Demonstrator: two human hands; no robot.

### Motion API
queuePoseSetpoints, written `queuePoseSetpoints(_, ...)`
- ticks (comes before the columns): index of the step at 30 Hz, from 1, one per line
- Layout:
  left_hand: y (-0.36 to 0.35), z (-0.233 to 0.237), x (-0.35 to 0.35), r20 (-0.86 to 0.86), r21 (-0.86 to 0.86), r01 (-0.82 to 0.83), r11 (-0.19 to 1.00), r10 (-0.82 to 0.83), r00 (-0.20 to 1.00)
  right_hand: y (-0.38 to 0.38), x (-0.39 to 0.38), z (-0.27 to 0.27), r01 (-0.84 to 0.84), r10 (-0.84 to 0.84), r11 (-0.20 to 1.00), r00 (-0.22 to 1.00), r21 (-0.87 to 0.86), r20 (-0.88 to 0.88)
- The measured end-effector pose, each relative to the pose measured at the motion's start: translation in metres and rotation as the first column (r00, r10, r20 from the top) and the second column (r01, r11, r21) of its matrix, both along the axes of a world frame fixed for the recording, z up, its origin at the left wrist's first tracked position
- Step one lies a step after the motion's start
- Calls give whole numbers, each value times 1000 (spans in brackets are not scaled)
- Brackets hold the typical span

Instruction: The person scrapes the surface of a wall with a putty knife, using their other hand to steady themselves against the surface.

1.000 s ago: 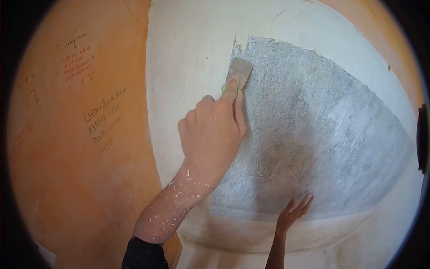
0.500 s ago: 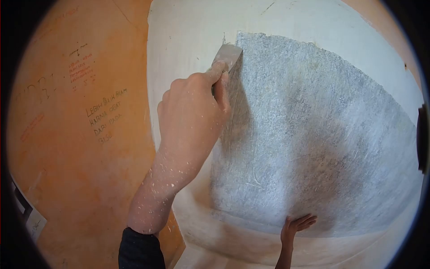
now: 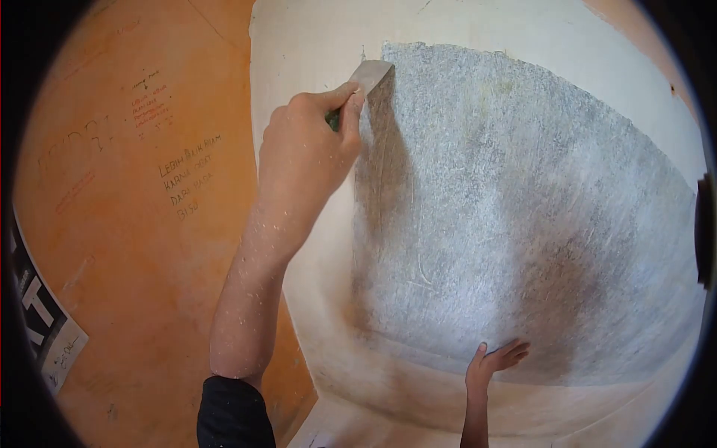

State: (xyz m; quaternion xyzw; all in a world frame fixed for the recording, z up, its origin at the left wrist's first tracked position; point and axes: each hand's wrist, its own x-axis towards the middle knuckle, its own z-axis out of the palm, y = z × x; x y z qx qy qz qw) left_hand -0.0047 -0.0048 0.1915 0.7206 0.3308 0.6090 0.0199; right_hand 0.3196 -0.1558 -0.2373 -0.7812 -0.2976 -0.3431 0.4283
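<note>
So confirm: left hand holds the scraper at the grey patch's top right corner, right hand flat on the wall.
Wrong corner: head view shows the left hand holding the scraper at the top left corner of the grey patch; right hand flat on the wall.

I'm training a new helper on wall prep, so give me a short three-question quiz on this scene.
1. True or false: the left hand grips a flat metal-bladed scraper at the upper left corner of the grey scraped patch of wall.
2. Where does the right hand lie? A) on the scraper B) open and flat on the wall near the patch's lower edge C) on the orange wall
3. Fill in: the handwritten lines are on the ____ wall.
Key: 1 true; 2 B; 3 orange.
</note>
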Motion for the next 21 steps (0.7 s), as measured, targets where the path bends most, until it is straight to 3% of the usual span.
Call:
queuePoseSetpoints(1,-3,2,-3,-28,-92,2,996,-5,1000,-1,-6,9,21,-20,1000,1000,13,-22)
queuePoseSetpoints(3,-1,-15,-1,-60,-63,-9,998,6,998,-9,-6,28,38,-38,999,999,6,-39)
queuePoseSetpoints(4,0,-21,-2,-90,-11,-22,1000,21,996,-11,3,37,91,-93,994,995,66,31)
queuePoseSetpoints(6,4,-13,2,-55,-76,16,997,-20,998,-14,10,60,149,-162,980,983,130,87)
queuePoseSetpoints(8,14,-9,9,47,126,-23,992,18,999,-17,18,99,241,-277,950,944,199,180)
queuePoseSetpoints(11,-2,-18,-3,-44,-7,-14,1000,14,999,-14,26,130,187,-244,955,936,231,253)
queuePoseSetpoints(13,-2,-18,-2,-86,-52,29,998,-34,996,-6,42,128,211,-278,946,919,248,279)
queuePoseSetpoints(16,8,-12,5,58,-4,90,996,-90,994,0,47,127,254,-338,923,894,288,293)
queuePoseSetpoints(21,1,-27,2,-57,-25,17,1000,-19,998,-9,46,123,228,-268,956,935,184,232)
